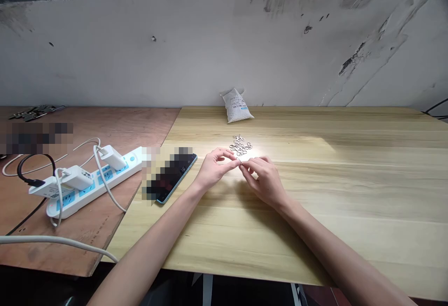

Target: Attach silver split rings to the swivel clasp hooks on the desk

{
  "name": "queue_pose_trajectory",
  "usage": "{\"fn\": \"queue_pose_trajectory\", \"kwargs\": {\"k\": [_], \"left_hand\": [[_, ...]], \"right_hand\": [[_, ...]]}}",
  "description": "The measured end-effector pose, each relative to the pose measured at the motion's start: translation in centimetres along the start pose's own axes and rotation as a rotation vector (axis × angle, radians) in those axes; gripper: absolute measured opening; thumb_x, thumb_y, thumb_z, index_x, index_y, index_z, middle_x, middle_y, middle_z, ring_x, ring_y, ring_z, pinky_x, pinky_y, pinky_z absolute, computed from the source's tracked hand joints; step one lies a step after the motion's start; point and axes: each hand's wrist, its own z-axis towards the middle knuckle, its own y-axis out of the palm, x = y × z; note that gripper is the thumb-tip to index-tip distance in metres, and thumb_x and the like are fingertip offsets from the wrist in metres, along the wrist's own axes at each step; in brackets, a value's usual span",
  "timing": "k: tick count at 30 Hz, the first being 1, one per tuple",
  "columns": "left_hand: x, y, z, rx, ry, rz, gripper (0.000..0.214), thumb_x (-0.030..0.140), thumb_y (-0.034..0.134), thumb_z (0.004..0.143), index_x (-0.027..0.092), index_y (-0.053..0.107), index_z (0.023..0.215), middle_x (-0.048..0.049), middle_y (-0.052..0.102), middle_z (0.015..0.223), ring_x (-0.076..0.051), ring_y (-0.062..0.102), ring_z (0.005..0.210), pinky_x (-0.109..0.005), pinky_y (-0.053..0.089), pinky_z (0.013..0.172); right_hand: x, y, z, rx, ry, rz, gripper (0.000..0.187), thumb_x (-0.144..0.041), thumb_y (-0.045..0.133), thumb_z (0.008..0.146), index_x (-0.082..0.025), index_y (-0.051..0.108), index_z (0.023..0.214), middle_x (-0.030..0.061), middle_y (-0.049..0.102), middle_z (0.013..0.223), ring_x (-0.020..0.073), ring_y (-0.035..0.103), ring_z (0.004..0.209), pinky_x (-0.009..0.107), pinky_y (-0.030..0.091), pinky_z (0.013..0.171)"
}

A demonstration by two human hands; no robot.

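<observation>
My left hand (215, 169) and my right hand (262, 181) meet above the pale wooden tabletop (315, 203). Their fingertips pinch a small metal ring-like piece (239, 160) from either side, and the fingers partly hide it. Just beyond my fingertips lies a loose heap of small silvery metal pieces (240, 145). A dark smartphone (173, 177), partly blurred out, lies to the left of my left hand.
A white power strip (91, 184) with white chargers plugged in and trailing cables sits on a lower-toned plywood board (70, 124) to the left. A white printed sack (237, 106) leans against the stained wall (175, 49) at the table's back edge.
</observation>
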Motion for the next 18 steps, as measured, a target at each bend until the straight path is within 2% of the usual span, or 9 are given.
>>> {"fn": "queue_pose_trajectory", "kwargs": {"k": [3,6,12,18], "left_hand": [[-0.1,-0.5,0.1,-0.082,0.011,0.023,0.024,0.040,0.076,0.076,0.021,0.072,0.090,-0.0068,0.068,0.108,-0.023,0.061,0.109,-0.039,0.044,0.096],[-0.2,-0.6,0.2,-0.141,0.070,0.040,0.021,0.040,0.071,0.081,0.022,0.074,0.092,-0.0068,0.068,0.107,-0.023,0.061,0.108,-0.037,0.046,0.093],[-0.1,-0.8,0.3,-0.104,0.188,0.116,0.015,0.036,0.071,0.083,0.022,0.074,0.083,-0.0064,0.068,0.101,-0.022,0.061,0.107,-0.039,0.044,0.098],[0.4,-1.2,0.1,-0.046,0.368,0.386,0.007,0.030,0.070,0.085,0.024,0.074,0.085,-0.0046,0.068,0.100,-0.021,0.058,0.103,-0.040,0.043,0.097]], "right_hand": [[0.3,-0.2,0.0,-0.043,0.065,0.186,0.017,-0.024,0.049,0.097,-0.019,0.061,0.086,0.0005,0.062,0.075,0.0132,0.054,0.066,0.030,0.037,0.074],[0.4,-0.3,0.1,-0.081,0.116,0.279,0.018,-0.025,0.049,0.097,-0.020,0.060,0.085,0.0008,0.061,0.076,0.0139,0.053,0.068,0.030,0.038,0.073],[0.3,-0.7,0.3,-0.123,0.167,0.390,0.021,-0.029,0.049,0.096,-0.021,0.060,0.080,0.0021,0.062,0.077,0.0161,0.053,0.072,0.033,0.040,0.075],[0.9,-1.5,0.7,-0.131,0.374,0.694,0.027,-0.041,0.051,0.095,-0.020,0.065,0.086,0.0036,0.062,0.083,0.0152,0.057,0.072,0.029,0.046,0.066]]}}
